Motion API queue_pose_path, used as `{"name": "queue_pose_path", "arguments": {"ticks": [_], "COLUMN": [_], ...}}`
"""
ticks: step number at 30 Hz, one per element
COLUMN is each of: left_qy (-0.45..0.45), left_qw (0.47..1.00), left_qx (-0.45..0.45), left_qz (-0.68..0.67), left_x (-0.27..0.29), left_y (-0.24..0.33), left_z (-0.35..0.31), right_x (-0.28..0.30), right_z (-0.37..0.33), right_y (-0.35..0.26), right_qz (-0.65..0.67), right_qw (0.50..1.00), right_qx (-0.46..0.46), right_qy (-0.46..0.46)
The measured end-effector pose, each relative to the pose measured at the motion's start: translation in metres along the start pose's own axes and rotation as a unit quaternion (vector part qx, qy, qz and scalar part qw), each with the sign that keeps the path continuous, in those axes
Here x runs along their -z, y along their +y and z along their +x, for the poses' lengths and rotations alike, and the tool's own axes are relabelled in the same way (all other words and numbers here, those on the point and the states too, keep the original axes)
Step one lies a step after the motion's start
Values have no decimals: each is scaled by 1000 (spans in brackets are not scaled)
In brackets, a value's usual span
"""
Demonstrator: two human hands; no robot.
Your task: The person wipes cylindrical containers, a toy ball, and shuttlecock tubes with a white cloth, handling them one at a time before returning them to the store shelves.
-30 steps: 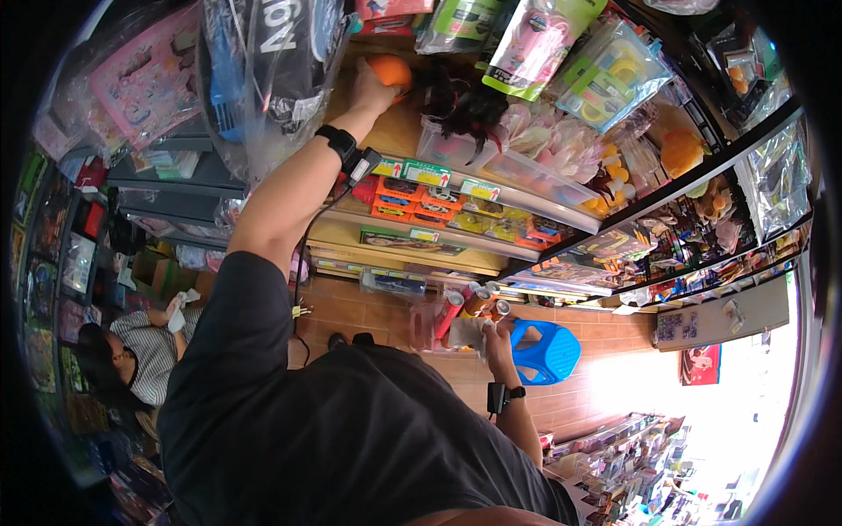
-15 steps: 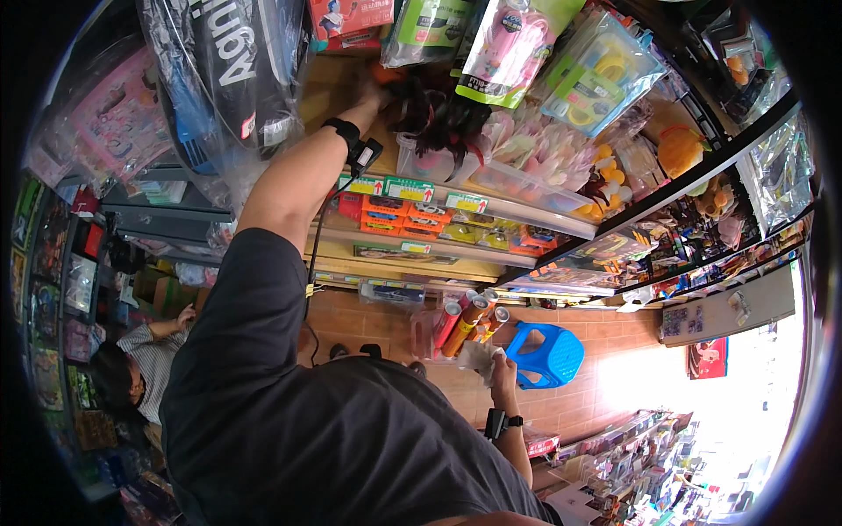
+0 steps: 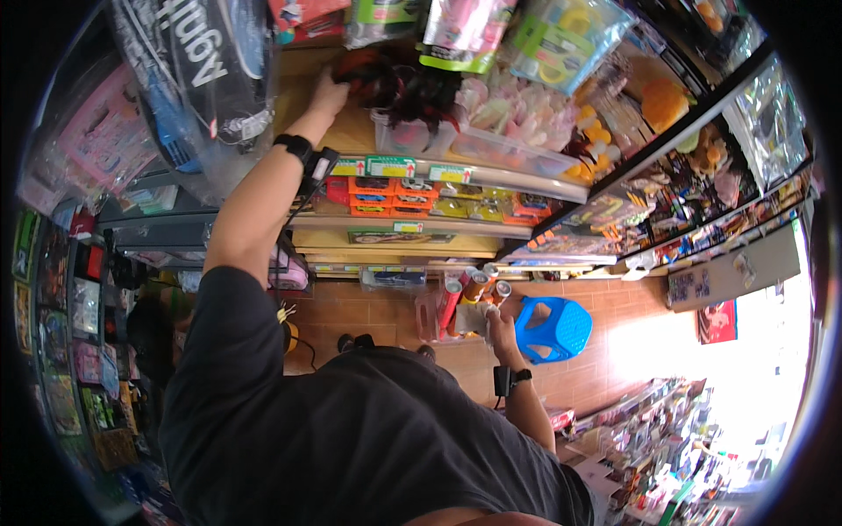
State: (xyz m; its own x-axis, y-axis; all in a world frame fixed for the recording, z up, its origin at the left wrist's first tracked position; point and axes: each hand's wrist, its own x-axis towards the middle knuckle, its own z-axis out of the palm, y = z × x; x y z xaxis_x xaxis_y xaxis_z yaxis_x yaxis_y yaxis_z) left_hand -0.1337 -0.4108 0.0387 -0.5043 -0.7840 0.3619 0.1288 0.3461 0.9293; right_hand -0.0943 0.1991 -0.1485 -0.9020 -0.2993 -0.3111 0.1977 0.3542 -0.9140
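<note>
My left hand (image 3: 328,95) reaches up onto the top shelf and is closed at the left end of a dark, shaggy bundle with reddish-brown parts (image 3: 361,74). What kind of thing it is I cannot make out. Beside the bundle, clear plastic bins (image 3: 517,151) hold pale pink and white wrapped pieces. Low on the right, my right hand (image 3: 502,331) grips a crumpled whitish cloth (image 3: 474,319). Red and orange tubes (image 3: 450,301) stand in a pinkish bin just behind the cloth.
A blue plastic stool (image 3: 554,329) stands right of my right hand. Packaged goods (image 3: 469,31) hang over the shelf, and a large plastic-wrapped bag (image 3: 189,74) hangs at left. Boxed toy cars (image 3: 392,196) fill the shelf below. Another person's dark head (image 3: 151,337) shows at far left.
The view has shifted, so the shelf goods sit higher and further left. My left hand stays at the dark bundle; my right hand still holds the cloth, now nearer the tubes.
</note>
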Motion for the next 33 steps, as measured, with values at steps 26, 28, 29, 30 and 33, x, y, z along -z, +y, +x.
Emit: {"name": "queue_pose_path", "arguments": {"ticks": [26, 28, 29, 30, 33], "left_qy": [-407, -385, -381, -393, -403], "left_qw": [843, 830, 832, 834, 831], "left_qx": [351, 397, 399, 386, 383], "left_qz": [-27, -66, -62, -27, 20], "left_x": [-111, -125, -131, -137, -145], "left_y": [38, 41, 44, 50, 62], "left_z": [-404, -416, -418, -422, -433], "right_x": [175, 182, 184, 184, 178], "right_z": [94, 110, 120, 130, 160], "right_y": [230, 225, 222, 218, 181], "right_qz": [-101, -118, -135, -142, -171], "right_qw": [988, 984, 979, 975, 968], "right_qx": [-116, -127, -138, -154, -169], "right_qy": [-18, -45, -67, -78, -76]}}
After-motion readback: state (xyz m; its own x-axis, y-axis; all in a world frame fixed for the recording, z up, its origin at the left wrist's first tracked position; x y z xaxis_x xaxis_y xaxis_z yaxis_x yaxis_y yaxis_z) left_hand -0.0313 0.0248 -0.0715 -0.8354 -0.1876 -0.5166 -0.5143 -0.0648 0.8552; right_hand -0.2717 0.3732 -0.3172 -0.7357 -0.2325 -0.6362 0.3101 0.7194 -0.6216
